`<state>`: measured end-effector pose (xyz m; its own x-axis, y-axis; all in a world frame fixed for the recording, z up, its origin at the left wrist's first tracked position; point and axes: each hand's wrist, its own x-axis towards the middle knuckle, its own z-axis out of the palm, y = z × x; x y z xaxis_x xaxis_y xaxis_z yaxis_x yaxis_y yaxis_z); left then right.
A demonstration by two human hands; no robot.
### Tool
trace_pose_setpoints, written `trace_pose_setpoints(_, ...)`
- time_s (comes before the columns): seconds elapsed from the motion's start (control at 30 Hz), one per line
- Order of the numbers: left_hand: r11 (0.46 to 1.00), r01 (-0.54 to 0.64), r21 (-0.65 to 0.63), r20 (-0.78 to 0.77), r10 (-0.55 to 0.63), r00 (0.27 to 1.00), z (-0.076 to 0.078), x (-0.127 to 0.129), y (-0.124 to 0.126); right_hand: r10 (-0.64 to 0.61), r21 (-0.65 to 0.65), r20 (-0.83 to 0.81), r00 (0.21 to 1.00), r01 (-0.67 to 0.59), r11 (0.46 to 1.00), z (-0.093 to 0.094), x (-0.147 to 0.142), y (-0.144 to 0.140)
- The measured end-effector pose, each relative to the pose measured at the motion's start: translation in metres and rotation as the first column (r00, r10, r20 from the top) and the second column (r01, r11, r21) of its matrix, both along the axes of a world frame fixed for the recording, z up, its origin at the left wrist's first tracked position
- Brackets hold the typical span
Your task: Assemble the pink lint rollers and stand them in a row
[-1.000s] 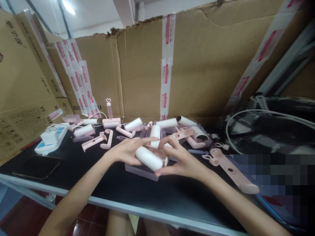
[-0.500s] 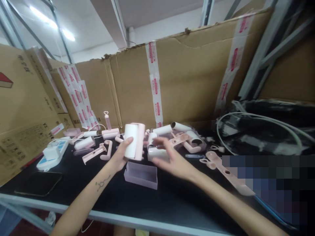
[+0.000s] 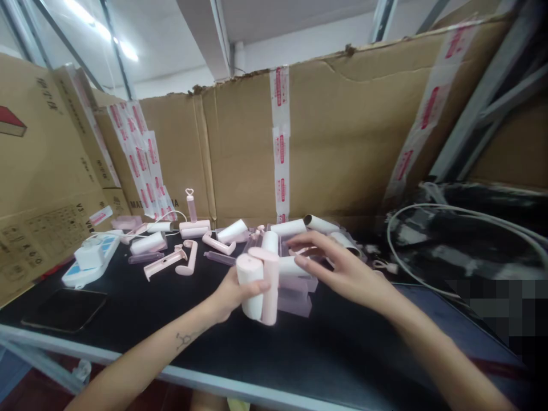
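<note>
Upright in my left hand [image 3: 246, 294] is a lint roller [image 3: 270, 288], a white sticky roll beside a pale pink rounded case, with my thumb across its front. My right hand [image 3: 342, 265] hovers to the right, fingers spread, over a pile of parts. Under its fingertips lies a white roll [image 3: 293, 266]; whether they touch it I cannot tell. A translucent purple tray [image 3: 295, 302] sits partly hidden behind the held roller. More white rolls [image 3: 289, 228] lie in the pile, with an open tube end [image 3: 321, 223] facing left.
Pink handle pieces [image 3: 186, 258] and a pink bracket [image 3: 165, 262] lie at left. Beyond them are a power strip [image 3: 92, 260] and a dark phone [image 3: 64, 310]. A small stick with a heart-shaped top [image 3: 190, 205] stands at the back. Cardboard [image 3: 342, 142] walls the rear; a cable [image 3: 411, 274] loops at right.
My left hand has brought the lint roller lower and to the right, turning it so its end shows. My right hand has shifted right over the pile. The view has shifted slightly.
</note>
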<state>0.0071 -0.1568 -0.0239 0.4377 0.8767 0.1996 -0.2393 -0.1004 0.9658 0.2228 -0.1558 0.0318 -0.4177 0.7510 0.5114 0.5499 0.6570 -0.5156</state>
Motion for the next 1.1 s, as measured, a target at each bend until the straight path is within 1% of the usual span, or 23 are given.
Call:
trace_pose_setpoints(0.03, 0.999, -0.019, 0.03, -0.067, 0.021, 0.998, -0.005, 0.004, -0.003, -0.003, -0.027, -0.083, 0.997, 0.001, 1.0, -0.001, -0.005, -0.001)
trace_pose_setpoints(0.07, 0.998, -0.028, 0.063, -0.134, 0.036, 0.99, -0.009, 0.006, -0.005, 0.0, -0.064, -0.129, 0.992, -0.009, 0.998, -0.004, -0.011, -0.002)
trace_pose_setpoints(0.1, 0.994, -0.03, 0.105, -0.191, 0.05, 0.98, -0.011, 0.008, -0.007, 0.008, -0.11, -0.136, 0.991, -0.024, 0.994, -0.008, -0.017, -0.004)
trace_pose_setpoints(0.17, 0.979, -0.012, 0.205, -0.253, 0.064, 0.965, -0.014, 0.01, -0.009, 0.022, -0.202, -0.088, 0.996, -0.039, 0.979, -0.016, -0.029, -0.008)
trace_pose_setpoints(0.23, 0.958, 0.04, 0.285, -0.268, 0.04, 0.963, -0.012, 0.008, -0.011, 0.024, -0.252, -0.043, 0.999, -0.034, 0.967, -0.021, -0.037, -0.013)
trace_pose_setpoints(0.3, 0.936, 0.102, 0.337, -0.319, 0.012, 0.948, -0.006, 0.005, -0.012, 0.036, -0.243, -0.029, 0.999, -0.042, 0.969, -0.022, -0.039, -0.018)
trace_pose_setpoints(0.33, 0.921, 0.125, 0.37, -0.375, 0.025, 0.927, -0.002, 0.004, -0.013, 0.054, -0.23, -0.026, 0.998, -0.058, 0.971, -0.022, -0.04, -0.02)
trace_pose_setpoints(0.37, 0.896, 0.139, 0.422, -0.442, 0.069, 0.894, 0.002, 0.002, -0.014, 0.078, -0.222, -0.016, 0.997, -0.079, 0.972, -0.022, -0.039, -0.022)
trace_pose_setpoints(0.4, 0.859, 0.152, 0.489, -0.508, 0.139, 0.85, 0.005, 0.0, -0.015, 0.101, -0.224, -0.003, 0.995, -0.099, 0.97, -0.022, -0.039, -0.023)
trace_pose_setpoints(0.47, 0.757, 0.211, 0.619, -0.61, 0.293, 0.736, 0.01, -0.003, -0.018, 0.13, -0.244, 0.039, 0.991, -0.116, 0.963, -0.025, -0.04, -0.023)
trace_pose_setpoints(0.5, 0.704, 0.257, 0.662, -0.641, 0.354, 0.681, 0.011, -0.005, -0.019, 0.144, -0.249, 0.062, 0.988, -0.124, 0.96, -0.027, -0.04, -0.022)
trace_pose_setpoints(0.57, 0.628, 0.356, 0.692, -0.685, 0.415, 0.599, 0.008, -0.008, -0.019, 0.203, -0.224, 0.102, 0.974, -0.176, 0.959, -0.033, -0.042, -0.02)
trace_pose_setpoints(0.63, 0.562, 0.427, 0.708, -0.695, 0.45, 0.561, -0.001, -0.01, -0.018, 0.302, -0.156, 0.142, 0.943, -0.28, 0.947, -0.04, -0.043, -0.018)
trace_pose_setpoints(0.67, 0.515, 0.45, 0.73, -0.679, 0.474, 0.56, -0.008, -0.011, -0.017, 0.349, -0.114, 0.161, 0.923, -0.334, 0.936, -0.044, -0.044, -0.018)
trace_pose_setpoints(0.7, 0.454, 0.471, 0.757, -0.653, 0.501, 0.568, -0.014, -0.012, -0.016, 0.385, -0.073, 0.184, 0.904, -0.378, 0.923, -0.047, -0.045, -0.019)
trace_pose_setpoints(0.73, 0.381, 0.489, 0.785, -0.619, 0.53, 0.58, -0.021, -0.013, -0.015, 0.408, -0.031, 0.208, 0.889, -0.411, 0.911, -0.051, -0.046, -0.02)
trace_pose_setpoints(0.8, 0.228, 0.534, 0.814, -0.556, 0.572, 0.603, -0.031, -0.014, -0.016, 0.419, 0.043, 0.247, 0.874, -0.442, 0.896, -0.058, -0.047, -0.024)
trace_pose_setpoints(0.83, 0.166, 0.557, 0.814, -0.537, 0.582, 0.611, -0.034, -0.015, -0.017, 0.414, 0.074, 0.256, 0.874, -0.444, 0.893, -0.062, -0.047, -0.026)
trace_pose_setpoints(0.87, 0.119, 0.576, 0.809, -0.524, 0.588, 0.615, -0.035, -0.017, -0.018, 0.405, 0.095, 0.258, 0.877, -0.44, 0.893, -0.066, -0.048, -0.029)
trace_pose_setpoints(0.93, 0.058, 0.594, 0.803, -0.5, 0.609, 0.616, -0.035, -0.019, -0.023, 0.396, 0.102, 0.236, 0.888, -0.428, 0.898, -0.072, -0.049, -0.032)
trace_pose_setpoints(0.97, 0.036, 0.589, 0.807, -0.479, 0.624, 0.618, -0.035, -0.02, -0.025, 0.404, 0.082, 0.214, 0.889, -0.429, 0.9, -0.075, -0.049, -0.033)
trace_pose_setpoints(1.03, -0.01, 0.568, 0.823, -0.421, 0.66, 0.623, -0.034, -0.022, -0.031, 0.444, 0.007, 0.151, 0.883, -0.45, 0.893, -0.079, -0.051, -0.035)
trace_pose_setpoints(1.1, -0.046, 0.534, 0.845, -0.356, 0.696, 0.623, -0.034, -0.023, -0.038, 0.487, -0.063, 0.071, 0.87, -0.484, 0.873, -0.082, -0.054, -0.037)
